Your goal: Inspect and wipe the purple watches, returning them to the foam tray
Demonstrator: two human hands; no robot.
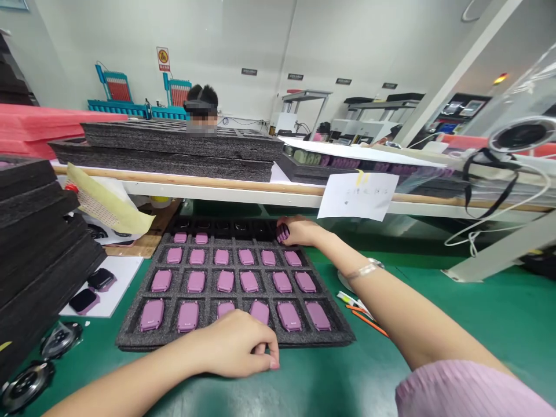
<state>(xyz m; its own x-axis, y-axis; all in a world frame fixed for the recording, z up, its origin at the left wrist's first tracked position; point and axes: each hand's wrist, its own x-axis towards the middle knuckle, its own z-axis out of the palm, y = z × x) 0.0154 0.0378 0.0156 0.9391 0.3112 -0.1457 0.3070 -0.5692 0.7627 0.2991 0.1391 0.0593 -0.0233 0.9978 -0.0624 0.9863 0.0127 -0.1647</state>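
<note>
A black foam tray (130,339) lies on the green table, its pockets filled with several purple watch cases (196,281). My right hand (299,230) reaches to the tray's far right corner and is closed on a purple watch case (282,233) above the back row. My left hand (241,344) rests at the tray's near edge, fingers curled down onto the table and foam rim, with nothing visible in it. The back row's middle pockets (234,229) are dark and hold no purple cases.
Stacked black foam trays (35,249) stand at the left. Two dark-faced watch cases (91,289) lie on white paper. A shelf (269,194) with more foam trays and a paper note (358,195) overhangs the tray's back. A person sits behind it. Pens (362,315) lie to the right.
</note>
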